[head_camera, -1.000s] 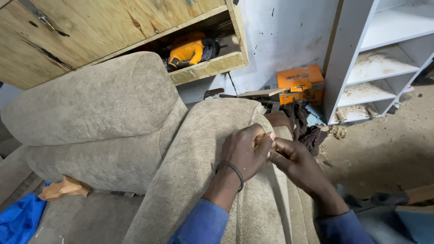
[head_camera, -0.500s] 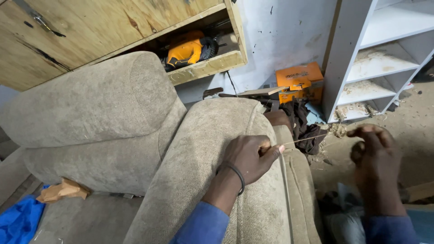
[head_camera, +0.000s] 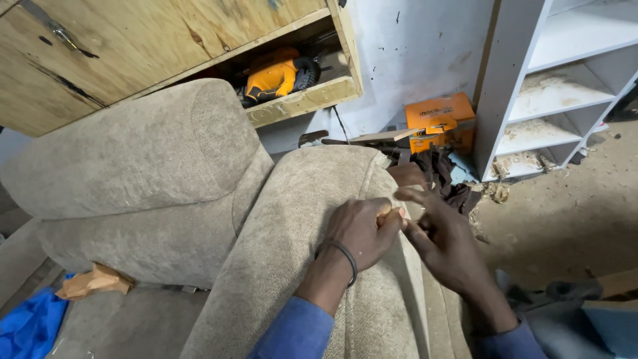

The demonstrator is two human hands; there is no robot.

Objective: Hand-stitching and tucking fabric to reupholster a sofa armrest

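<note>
Both hands meet on the armrest [head_camera: 312, 219] of a beige upholstered sofa. Left hand [head_camera: 362, 233] pinches the fabric at the seam, fingers closed on a small pale object too tiny to identify. Right hand [head_camera: 442, 236] hovers just beside it, fingers loosely spread, holding nothing clearly visible. Nubby fabric wraps smoothly over the rounded arm, its outer edge dropping toward dusty floor [head_camera: 565, 219]. Beyond, an orange box [head_camera: 438, 119] and white shelving [head_camera: 551, 86] crowd the wall; floor to the right lies open.

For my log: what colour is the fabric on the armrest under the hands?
Beige, on the armrest; head view shows it best.
</note>
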